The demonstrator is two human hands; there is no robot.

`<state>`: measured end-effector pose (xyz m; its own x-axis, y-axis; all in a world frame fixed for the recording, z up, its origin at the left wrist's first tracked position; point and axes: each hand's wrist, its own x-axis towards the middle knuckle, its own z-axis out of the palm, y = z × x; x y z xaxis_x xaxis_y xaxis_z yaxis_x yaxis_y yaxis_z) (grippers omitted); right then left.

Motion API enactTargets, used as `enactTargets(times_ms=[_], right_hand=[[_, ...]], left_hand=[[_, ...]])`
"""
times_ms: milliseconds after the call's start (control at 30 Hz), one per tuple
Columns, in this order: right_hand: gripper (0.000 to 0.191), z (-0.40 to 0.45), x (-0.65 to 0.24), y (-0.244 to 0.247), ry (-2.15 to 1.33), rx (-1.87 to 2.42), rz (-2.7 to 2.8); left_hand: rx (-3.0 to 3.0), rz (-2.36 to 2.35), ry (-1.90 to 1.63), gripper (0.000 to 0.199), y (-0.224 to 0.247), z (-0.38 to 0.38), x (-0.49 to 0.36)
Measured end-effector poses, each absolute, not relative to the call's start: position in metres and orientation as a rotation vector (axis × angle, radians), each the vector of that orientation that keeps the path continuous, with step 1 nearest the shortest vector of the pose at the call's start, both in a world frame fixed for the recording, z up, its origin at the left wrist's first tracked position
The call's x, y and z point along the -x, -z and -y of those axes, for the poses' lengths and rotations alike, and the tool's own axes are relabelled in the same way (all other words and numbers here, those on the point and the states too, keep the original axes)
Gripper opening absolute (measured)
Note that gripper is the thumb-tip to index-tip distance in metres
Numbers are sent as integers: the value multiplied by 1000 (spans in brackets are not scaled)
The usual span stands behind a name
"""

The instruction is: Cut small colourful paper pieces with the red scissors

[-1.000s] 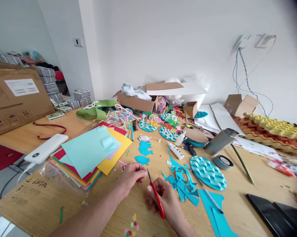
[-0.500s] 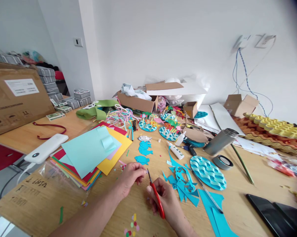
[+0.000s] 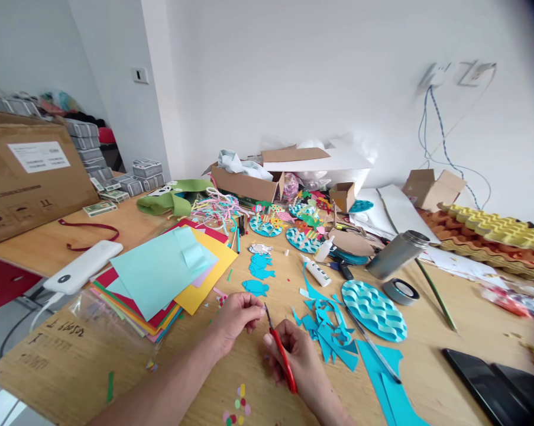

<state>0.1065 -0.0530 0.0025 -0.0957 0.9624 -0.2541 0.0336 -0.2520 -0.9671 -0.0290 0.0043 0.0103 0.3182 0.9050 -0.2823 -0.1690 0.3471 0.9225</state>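
Note:
My right hand (image 3: pixel 293 355) grips red-handled scissors (image 3: pixel 281 355), their dark blades pointing up and away, close to my left fingertips. My left hand (image 3: pixel 236 322) is pinched closed near the blade tips; whatever it holds is too small to make out. Beyond my left hand lie blue paper fish (image 3: pixel 255 287), with more blue fish shapes (image 3: pixel 261 266) behind them. Right of the scissors is a heap of blue paper scraps (image 3: pixel 331 331). Small coloured paper dots (image 3: pixel 237 403) lie on the table near the front edge.
Coloured paper sheets (image 3: pixel 155 272) and a white power bank (image 3: pixel 83 267) are at left. To the right are a wavy blue oval (image 3: pixel 374 310), a glue bottle (image 3: pixel 317 272), a metal flask (image 3: pixel 397 254), a tape roll (image 3: pixel 401 291) and a black phone (image 3: pixel 488 384).

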Motion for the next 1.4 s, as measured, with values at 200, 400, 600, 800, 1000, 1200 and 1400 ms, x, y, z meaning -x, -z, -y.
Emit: enactTargets(times_ms=[200,400,600,800,1000,1200,1400], right_hand=[[40,53,-107,-4,-1453,1362,1180],[41,54,-106,-3,-1455,1380,1178],[42,53,-106,-3,-1453,1398,1178],[41,54,-106,-5,-1458,1381,1186],[41,54,-106,-5,-1460,1376,1181],[42,53,-107,-2,-1461,1387,1191],[42,53,-108,1,-1464,1387,1186]], left_hand=[[-931,-965,-852,14,-9,-5,29],[-917,-970,-852,14,-10,-5,30],[-910,-972,-854,14,-12,-5,31],[-937,-982,-847,12,-12,-6,30],[-958,-1000,-855,11,-12,-5,30],[-948,-996,-862,12,-13,-6,30],[-941,-1003,-865,12,-15,-5,30]])
